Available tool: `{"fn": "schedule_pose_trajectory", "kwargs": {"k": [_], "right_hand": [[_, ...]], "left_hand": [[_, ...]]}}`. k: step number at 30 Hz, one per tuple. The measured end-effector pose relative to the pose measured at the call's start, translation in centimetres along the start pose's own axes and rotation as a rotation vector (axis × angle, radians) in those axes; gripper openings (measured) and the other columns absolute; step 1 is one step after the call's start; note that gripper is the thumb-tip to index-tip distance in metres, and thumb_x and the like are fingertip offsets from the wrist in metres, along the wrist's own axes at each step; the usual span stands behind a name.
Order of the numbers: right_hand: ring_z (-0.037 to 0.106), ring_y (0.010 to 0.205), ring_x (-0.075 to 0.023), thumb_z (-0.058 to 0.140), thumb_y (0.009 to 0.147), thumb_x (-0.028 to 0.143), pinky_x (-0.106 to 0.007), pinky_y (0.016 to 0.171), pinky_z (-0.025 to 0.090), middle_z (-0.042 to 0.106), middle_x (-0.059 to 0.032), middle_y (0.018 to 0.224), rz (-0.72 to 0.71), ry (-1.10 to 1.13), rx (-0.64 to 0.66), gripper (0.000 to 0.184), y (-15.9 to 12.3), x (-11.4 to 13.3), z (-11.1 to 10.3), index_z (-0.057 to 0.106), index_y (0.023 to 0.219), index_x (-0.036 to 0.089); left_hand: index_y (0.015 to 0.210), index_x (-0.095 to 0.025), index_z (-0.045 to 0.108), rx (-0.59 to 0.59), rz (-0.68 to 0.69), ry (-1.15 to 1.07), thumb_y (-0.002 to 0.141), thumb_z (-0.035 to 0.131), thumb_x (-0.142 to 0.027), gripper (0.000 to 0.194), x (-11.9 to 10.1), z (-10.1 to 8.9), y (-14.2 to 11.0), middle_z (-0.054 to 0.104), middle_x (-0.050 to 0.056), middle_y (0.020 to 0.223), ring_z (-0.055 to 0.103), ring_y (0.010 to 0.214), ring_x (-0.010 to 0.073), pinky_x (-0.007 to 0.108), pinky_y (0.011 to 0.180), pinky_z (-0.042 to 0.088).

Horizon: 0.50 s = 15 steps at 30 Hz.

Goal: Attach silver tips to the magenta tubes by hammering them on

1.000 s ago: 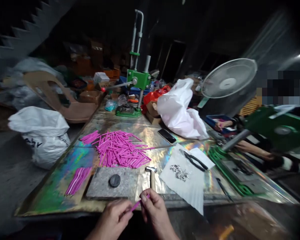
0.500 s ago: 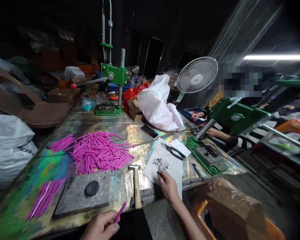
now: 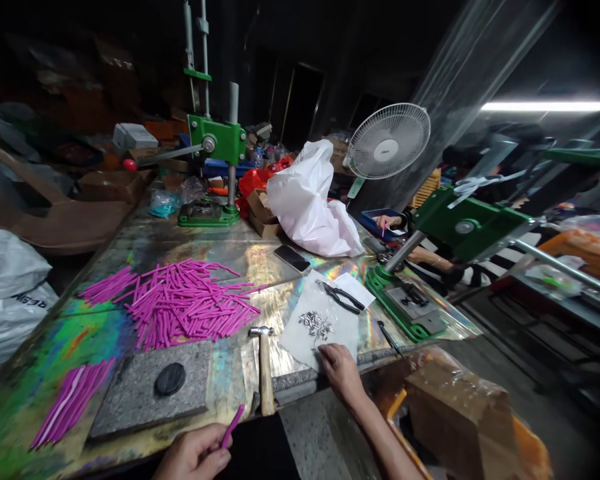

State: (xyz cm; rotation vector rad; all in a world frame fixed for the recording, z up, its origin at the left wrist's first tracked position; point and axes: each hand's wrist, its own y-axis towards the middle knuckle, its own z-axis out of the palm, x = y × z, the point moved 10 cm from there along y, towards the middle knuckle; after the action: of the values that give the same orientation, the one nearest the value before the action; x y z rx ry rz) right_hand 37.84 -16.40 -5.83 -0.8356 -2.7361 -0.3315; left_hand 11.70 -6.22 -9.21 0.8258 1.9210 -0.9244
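My left hand (image 3: 193, 455) pinches a short magenta cord piece (image 3: 233, 425) between thumb and fingers, low at the table's front edge. My right hand (image 3: 341, 372) rests at the near side of a white plastic sheet (image 3: 294, 339), its fingers curled together. Whatever those fingertips hold, if anything, is hidden. Just beyond them lies a scatter of small silvery metal pieces (image 3: 315, 325). Black-handled pliers (image 3: 345, 299) lie on the sheet's far part. Between my hands, a wooden-handled hammer (image 3: 265, 373) lies on the table. A heap of magenta cord pieces (image 3: 185, 303) spreads to the left.
A stone slab (image 3: 130, 393) bearing a black disc (image 3: 170, 379) sits front left, beside a smaller cord bundle (image 3: 73, 403). Green presses (image 3: 217, 139) (image 3: 473, 223) stand at back left and right. A phone (image 3: 292, 258), white bag (image 3: 313, 207) and fan (image 3: 387, 141) are farther back. A co-worker's hand (image 3: 389, 222) shows at right.
The view has shifted slightly, so most things sit farther left. My right fingertips are now a little apart from the metal pieces, which lie more spread out. My left hand keeps the cord piece.
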Motion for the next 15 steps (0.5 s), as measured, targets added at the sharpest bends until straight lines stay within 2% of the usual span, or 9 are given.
{"fn": "schedule_pose_trajectory", "kwargs": {"k": [5, 15], "right_hand": [[0.057, 0.079, -0.0201, 0.041, 0.077, 0.012, -0.026, 0.071, 0.040, 0.066, -0.0085, 0.081, 0.029, -0.015, -0.011, 0.026, 0.6, -1.3, -0.5, 0.064, 0.088, 0.014], [0.051, 0.073, -0.0205, 0.045, 0.076, 0.015, -0.027, 0.065, 0.036, 0.060, -0.0079, 0.073, -0.019, 0.002, 0.060, 0.015, 1.7, 0.5, 1.3, 0.060, 0.073, 0.017]], "left_hand": [[0.064, -0.017, 0.057, 0.037, -0.002, 0.003, 0.068, 0.049, -0.029, 0.014, -0.9, 0.3, -0.1, 0.050, -0.002, 0.058, 0.045, 0.059, 0.0140, 0.020, 0.056, 0.039], [0.066, -0.017, 0.058, 0.039, -0.023, -0.057, 0.068, 0.050, -0.026, 0.012, 0.2, 0.6, -0.1, 0.048, -0.002, 0.059, 0.043, 0.060, 0.0135, 0.020, 0.056, 0.037]]}}
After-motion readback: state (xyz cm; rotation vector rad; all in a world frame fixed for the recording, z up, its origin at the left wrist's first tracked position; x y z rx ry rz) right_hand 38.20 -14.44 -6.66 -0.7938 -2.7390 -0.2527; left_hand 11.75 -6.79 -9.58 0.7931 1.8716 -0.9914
